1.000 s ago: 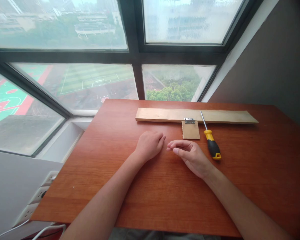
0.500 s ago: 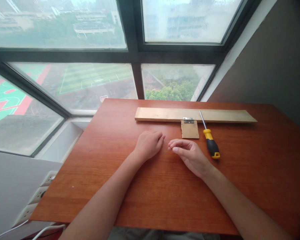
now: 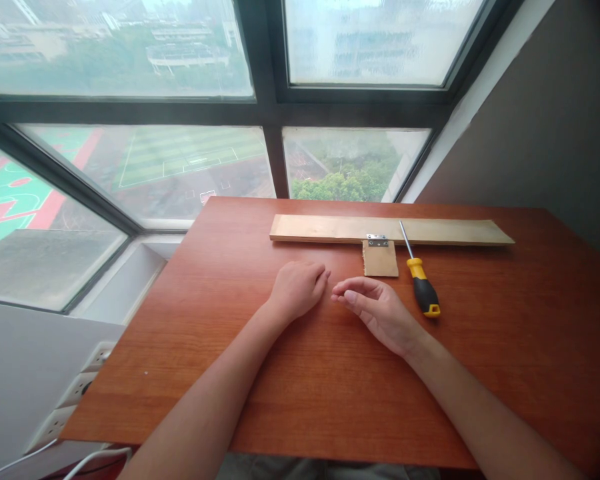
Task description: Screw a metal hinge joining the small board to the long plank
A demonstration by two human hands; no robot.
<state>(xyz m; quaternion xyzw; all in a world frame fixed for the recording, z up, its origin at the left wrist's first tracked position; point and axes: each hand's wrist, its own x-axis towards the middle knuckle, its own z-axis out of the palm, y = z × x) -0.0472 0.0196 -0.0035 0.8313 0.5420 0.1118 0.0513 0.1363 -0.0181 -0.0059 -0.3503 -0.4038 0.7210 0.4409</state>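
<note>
My left hand (image 3: 300, 288) rests on the tabletop with its fingers curled under, so its palm is hidden. Facing it across a small gap is my right hand (image 3: 380, 310), its fingers bent and pressed together close to the thumb; anything between them is too small to make out. Beyond the hands, a metal hinge (image 3: 377, 240) joins a small square of thin wood or board (image 3: 380, 260) to the front edge of a long pale plank (image 3: 325, 228). A yellow and black screwdriver (image 3: 424, 290) lies right of that square, its shaft tip on the plank.
The reddish-brown wooden table (image 3: 220, 267) stands against a dark-framed window (image 3: 267, 113). Wall sockets (image 3: 75, 390) and white cables (image 3: 95, 460) are beside its left edge. A grey wall (image 3: 545, 127) rises on the right.
The fingers of my right hand have shifted slightly left, nearer to my left hand. My left hand, the plank, the hinge and the screwdriver have stayed put.
</note>
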